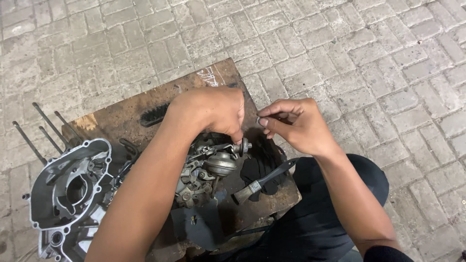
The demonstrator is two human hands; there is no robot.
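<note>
A: Head view, left hand [213, 114]: state position and grip.

B: The left hand rests on top of the grey metal carburettor assembly [206, 170], fingers curled down. Its fingertips close on a small round metal fitting [241, 146] at the assembly's right end. The grip is narrow and holds that fitting.

A: Right hand [296, 123]?

B: Raised just to the right of the left hand, near but apart. Thumb and forefinger are pinched together on a tiny dark part [258, 119]; its kind cannot be told at this size.

A: Location of the assembly?

B: It sits on a worn brown wooden board [121, 116] laid on grey paving bricks [364, 58]. The person's left forearm crosses over it.

A: Surrounding items?

B: A silver cast-metal engine case [68, 189] with four long studs lies at the board's left edge. A black-bristled scrub brush [154, 115] lies at the rear of the board. A dark-handled paintbrush [262, 182] rests on a black cloth [264, 162], just right of the assembly.
</note>
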